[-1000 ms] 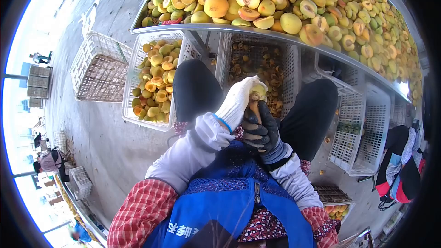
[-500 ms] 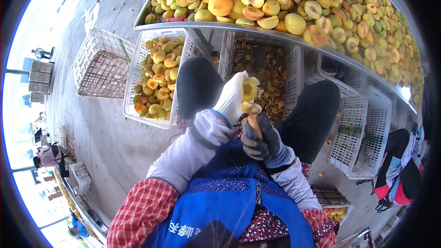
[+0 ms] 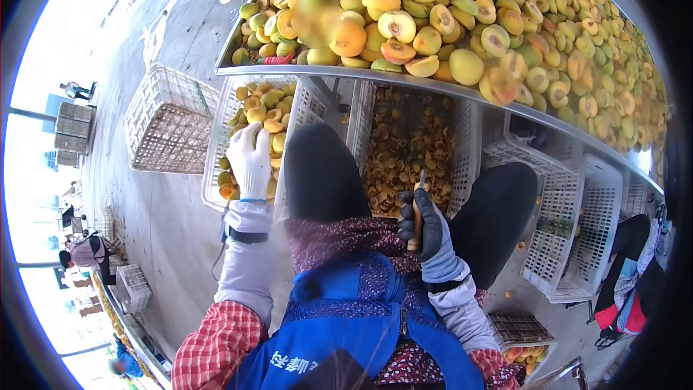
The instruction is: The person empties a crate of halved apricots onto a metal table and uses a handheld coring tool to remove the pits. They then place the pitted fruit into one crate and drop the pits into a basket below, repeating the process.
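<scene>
My left hand [image 3: 250,161], in a white glove, is over the left white crate [image 3: 214,182] of halved, peach-like fruit [image 3: 273,112]. Its fingers are stretched out, palm down, over the fruit; whatever lies under the palm is hidden. My right hand [image 3: 427,225], in a dark-palmed grey glove, is closed round a wooden-handled tool [image 3: 418,220] with a short metal tip pointing up. The tool stands upright above my lap, in front of a crate [image 3: 465,146] holding pits and brown scraps [image 3: 404,152].
A metal-edged table [image 3: 346,72] heaped with halved fruit [image 3: 462,29] spans the far side. An upturned crate [image 3: 170,119] is at left, stacked crates [image 3: 570,224] at right. Another fruit crate [image 3: 523,332] sits low at right. People are in the distance at left.
My left hand has moved left from the lap to the fruit crate, and the fruit half is no longer seen in it. My right hand has lowered slightly, still gripping the tool, now upright.
</scene>
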